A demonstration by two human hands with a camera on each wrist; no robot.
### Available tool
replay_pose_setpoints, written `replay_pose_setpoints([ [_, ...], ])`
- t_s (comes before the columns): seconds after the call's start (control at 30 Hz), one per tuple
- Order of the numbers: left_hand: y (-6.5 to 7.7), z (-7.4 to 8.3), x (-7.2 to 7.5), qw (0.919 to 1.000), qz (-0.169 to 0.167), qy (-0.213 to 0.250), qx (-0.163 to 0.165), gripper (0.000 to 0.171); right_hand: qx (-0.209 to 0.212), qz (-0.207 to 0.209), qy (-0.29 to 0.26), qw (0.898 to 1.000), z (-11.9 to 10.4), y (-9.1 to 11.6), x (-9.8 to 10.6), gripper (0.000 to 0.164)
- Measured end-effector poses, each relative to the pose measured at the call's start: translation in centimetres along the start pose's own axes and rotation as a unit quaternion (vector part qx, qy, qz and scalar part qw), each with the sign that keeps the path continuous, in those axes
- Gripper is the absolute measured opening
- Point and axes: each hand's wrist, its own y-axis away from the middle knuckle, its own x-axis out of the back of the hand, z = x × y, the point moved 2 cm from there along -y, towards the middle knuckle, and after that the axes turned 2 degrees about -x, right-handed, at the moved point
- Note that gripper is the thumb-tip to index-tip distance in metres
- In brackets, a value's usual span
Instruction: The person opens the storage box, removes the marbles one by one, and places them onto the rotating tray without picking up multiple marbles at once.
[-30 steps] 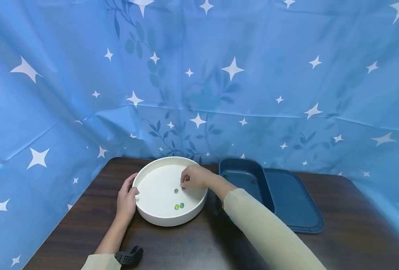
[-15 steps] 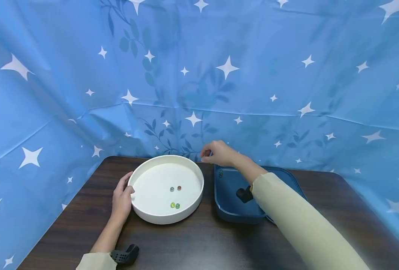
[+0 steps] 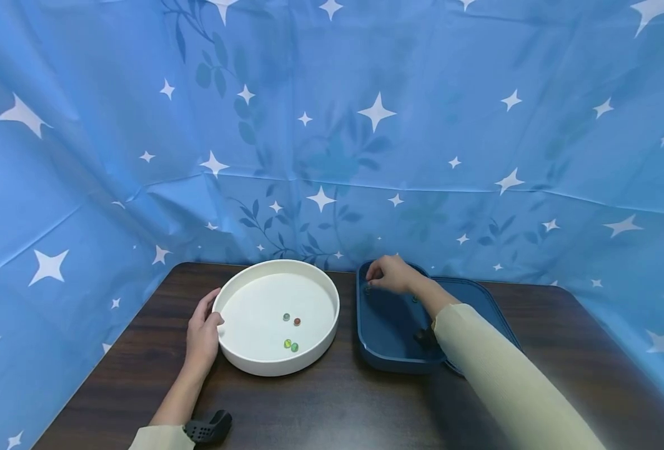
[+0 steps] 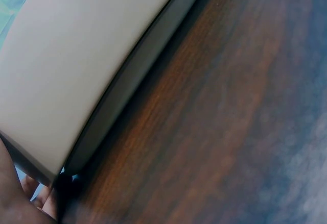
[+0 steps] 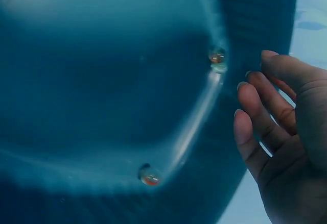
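Fingers of the right hand (image 3: pixel 395 275) were loosely curved with their tips parted, and from the right wrist camera I saw nothing held among them. They hung by the far left corner of the blue tray (image 3: pixel 390 325); whether they touched its wall I could not tell. Half a second earlier I had seen that hand raised higher, over the gap between the tray and the white bowl (image 3: pixel 253 306), and half a second before that it was down inside the bowl.

Along the foot of the tray's wall lay a brownish marble (image 5: pixel 217 55), close to those fingers, with something pale green right against it, and an orange-tinted marble (image 5: pixel 149 176) well apart from it.

Four marbles sat on the bowl's floor: a pale one (image 3: pixel 287 317), a reddish one (image 3: pixel 297 322), a yellow-green one (image 3: pixel 288 344) and a green one (image 3: pixel 295 347). Only the reddish one had shifted noticeably since the previous frame, rolling a little toward the near side.

I found the left hand (image 3: pixel 201 334) unchanged, thumb over the bowl's rim and fingers against the outside, gripping it on the worktop (image 3: pixel 275 406). A flat blue panel (image 3: pixel 475 290) lay to the right, partly behind the tray and the sleeve (image 3: pixel 506 375)
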Motion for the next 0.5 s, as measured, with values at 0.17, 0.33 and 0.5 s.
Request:
replay_pose_setpoints([
  [0.17,0.2,0.1,0.2,1.0,0.003,-0.003,-0.001,0.068,-0.005,-0.011,0.0,1.0,0.2,-0.2,-1.0,0.016],
  [0.33,0.0,0.1,0.0,1.0,0.003,-0.005,-0.001,0.067,-0.017,-0.021,0.031,0.999,0.5,-0.5,-1.8,0.013],
  [0.5,-0.1,0.1,-0.2,1.0,0.003,0.001,-0.008,0.066,-0.028,-0.031,0.048,0.998,1.2,-0.6,-2.7,0.013],
])
